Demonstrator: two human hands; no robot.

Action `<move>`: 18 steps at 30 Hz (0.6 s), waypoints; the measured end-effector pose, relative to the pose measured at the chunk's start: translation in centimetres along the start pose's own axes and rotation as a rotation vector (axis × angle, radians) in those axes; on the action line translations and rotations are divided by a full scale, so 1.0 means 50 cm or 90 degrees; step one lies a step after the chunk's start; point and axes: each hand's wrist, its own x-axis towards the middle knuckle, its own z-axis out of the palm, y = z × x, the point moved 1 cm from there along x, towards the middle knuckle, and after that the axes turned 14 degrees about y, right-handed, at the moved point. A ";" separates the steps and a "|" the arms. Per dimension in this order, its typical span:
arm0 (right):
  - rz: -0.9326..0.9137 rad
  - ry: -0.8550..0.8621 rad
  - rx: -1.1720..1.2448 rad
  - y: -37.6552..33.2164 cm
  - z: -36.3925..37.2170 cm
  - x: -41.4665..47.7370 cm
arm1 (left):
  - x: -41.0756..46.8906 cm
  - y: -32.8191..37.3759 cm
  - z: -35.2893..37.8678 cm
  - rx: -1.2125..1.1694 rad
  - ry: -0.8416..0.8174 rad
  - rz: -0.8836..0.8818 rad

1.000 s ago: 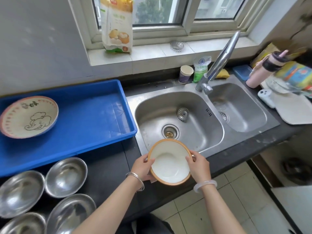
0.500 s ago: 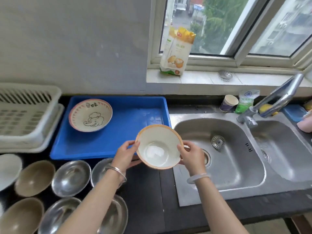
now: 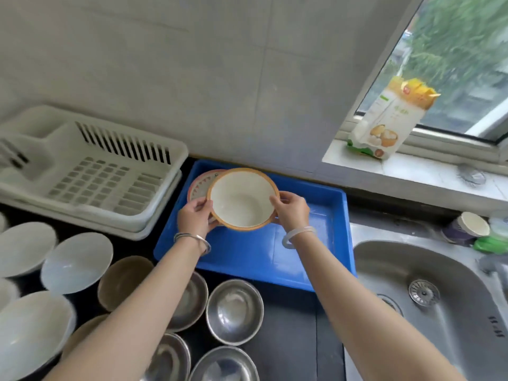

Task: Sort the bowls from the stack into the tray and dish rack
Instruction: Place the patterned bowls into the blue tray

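Note:
A white bowl with an orange rim (image 3: 242, 199) is held over the far left part of the blue tray (image 3: 316, 259). My left hand (image 3: 196, 217) grips its left edge and my right hand (image 3: 291, 211) grips its right edge. Behind and partly under it, a patterned bowl (image 3: 199, 185) rests in the tray, mostly hidden. The white dish rack (image 3: 90, 171) stands left of the tray with nothing in it.
Several steel bowls (image 3: 233, 310), brown bowls (image 3: 123, 281) and white bowls (image 3: 77, 262) sit on the dark counter in front of the rack and tray. A steel sink (image 3: 428, 312) lies to the right. A food packet (image 3: 390, 119) stands on the windowsill.
Both hands have carried the orange-rimmed bowl from over the sink's front edge leftward and away from me, to above the blue tray by the patterned bowl. The view turned left.

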 end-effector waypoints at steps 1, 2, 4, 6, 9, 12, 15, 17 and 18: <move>-0.001 -0.001 -0.011 -0.004 0.021 0.011 | 0.019 0.001 0.004 0.004 0.011 0.002; -0.002 -0.004 -0.021 -0.007 0.039 0.022 | 0.037 0.001 0.009 0.013 0.019 0.004; -0.003 -0.009 -0.038 -0.010 0.073 0.039 | 0.071 -0.001 0.018 0.035 0.027 0.010; 0.002 -0.013 -0.052 -0.011 0.102 0.052 | 0.099 -0.005 0.025 0.027 0.029 0.007; 0.010 -0.026 -0.074 -0.007 0.135 0.064 | 0.134 -0.015 0.029 0.036 0.038 0.009; -0.002 -0.034 -0.113 0.000 0.158 0.071 | 0.163 -0.025 0.029 0.070 0.045 0.005; -0.013 -0.035 -0.142 0.006 0.173 0.075 | 0.185 -0.035 0.029 0.094 0.046 0.002; -0.025 -0.040 -0.157 0.007 0.179 0.078 | 0.194 -0.040 0.030 0.103 0.045 0.001; -0.029 -0.042 -0.162 0.008 0.181 0.079 | 0.198 -0.042 0.030 0.107 0.044 0.002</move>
